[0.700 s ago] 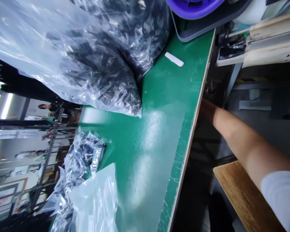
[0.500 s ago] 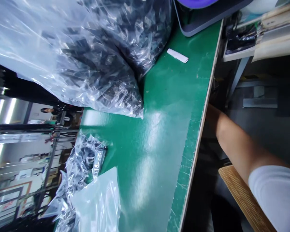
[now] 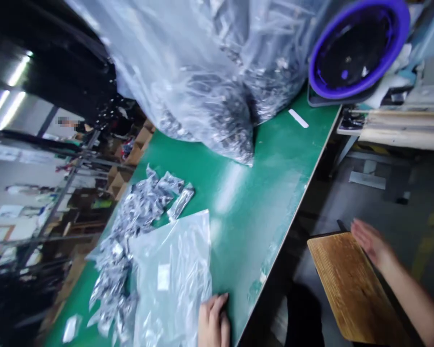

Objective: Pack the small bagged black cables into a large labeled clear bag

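Observation:
My left hand (image 3: 213,320) rests on the green table (image 3: 253,212) with its fingers bent and somewhat apart. It lies against the edge of a flat clear plastic bag (image 3: 173,270), which bears a white label (image 3: 163,277). Beyond that bag is a heap of small clear-wrapped packets (image 3: 141,207) with dark or silvery contents. Below the tabletop, my right hand (image 3: 372,243) is by the edge of a wooden stool seat (image 3: 350,284), fingers stretched and slightly blurred. Nothing shows in it, and whether it touches the wood I cannot tell.
Big clear sacks (image 3: 224,111) of small dark pieces stand on the table. A purple-rimmed basin (image 3: 313,77) sits beyond them on a grey tray (image 3: 323,102). A white strip (image 3: 298,118) lies nearby. Shelving and a person (image 3: 72,124) are in the background.
The view has swung, bringing in more of the basin and stool. My right hand has come out from under the table edge to the stool. My left hand has entered beside the flat bag.

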`<state>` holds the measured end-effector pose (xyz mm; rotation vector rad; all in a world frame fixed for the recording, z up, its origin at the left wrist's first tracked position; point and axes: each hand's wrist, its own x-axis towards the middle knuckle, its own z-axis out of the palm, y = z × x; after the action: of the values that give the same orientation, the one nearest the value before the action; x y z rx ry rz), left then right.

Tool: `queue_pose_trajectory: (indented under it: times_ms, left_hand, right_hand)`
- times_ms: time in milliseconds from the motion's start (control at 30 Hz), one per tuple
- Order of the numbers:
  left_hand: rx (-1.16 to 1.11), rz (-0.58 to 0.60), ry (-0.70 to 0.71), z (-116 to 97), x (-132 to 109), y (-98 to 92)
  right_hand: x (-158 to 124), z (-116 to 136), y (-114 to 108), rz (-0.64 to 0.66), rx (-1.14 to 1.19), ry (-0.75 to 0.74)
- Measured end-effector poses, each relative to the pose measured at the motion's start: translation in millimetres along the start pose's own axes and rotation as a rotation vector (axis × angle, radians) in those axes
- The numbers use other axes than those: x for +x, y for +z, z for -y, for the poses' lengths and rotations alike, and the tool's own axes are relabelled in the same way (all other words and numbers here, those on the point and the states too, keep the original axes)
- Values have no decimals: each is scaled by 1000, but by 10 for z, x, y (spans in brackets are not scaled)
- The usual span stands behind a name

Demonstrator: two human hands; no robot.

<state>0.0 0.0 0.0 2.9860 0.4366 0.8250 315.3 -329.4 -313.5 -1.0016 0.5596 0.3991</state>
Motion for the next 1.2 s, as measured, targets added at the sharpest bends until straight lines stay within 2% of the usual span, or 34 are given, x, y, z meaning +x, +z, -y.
queue_pose_trajectory:
  times_ms: [67,133,200,267,333,400,533,600,667,800,867,967,1067,1133,1200]
  left_hand:
    - [-41,139,70,5,-16,-98]
    - [-74,178,74,14,-39,-171]
    - [-113,199,70,35,-42,-212]
    - [-157,175,42,41,-25,-256]
    - [-196,154,-24,19,-15,-346]
    - [-227,160,-118,-2,-32,-495]
    - [-249,134,-343,158,-111,-861]
    - [-268,118,-449,335,-131,-1025]
    - [-331,166,-496,521,-123,-1169]
    - [-435,262,-510,780,-56,-1419]
    - [-439,240,-496,820,-31,-1543]
    - [-412,210,-428,803,-19,-1738]
    - [-396,164,-398,833,10,-1983]
    - [-416,71,-516,940,59,-2206]
    - [-410,-69,-687,1085,112,-2470]
  right_hand:
    - [-750,-569,-492,-29,-93,112]
    - [-1448,-984,-778,35,-223,237]
    - [-2070,-1177,-815,159,-353,340]
    - [-2619,-1138,-631,296,-429,415]
    - [-3085,-907,-327,378,-485,428]
    - [-3448,-580,-6,365,-519,370]
    - [-3936,-46,566,310,-501,104]
    - [-4164,87,849,317,-542,17]
    - [-4410,146,1146,373,-625,-15]
    - [-4841,144,1852,608,-767,35]
    - [-4963,123,2312,725,-800,88]
    - [-4997,84,3127,840,-817,117]
    - [-4913,48,3854,835,-854,39]
    - [-4865,55,4121,806,-925,-41]
    - [-4862,130,4180,823,-1033,-121]
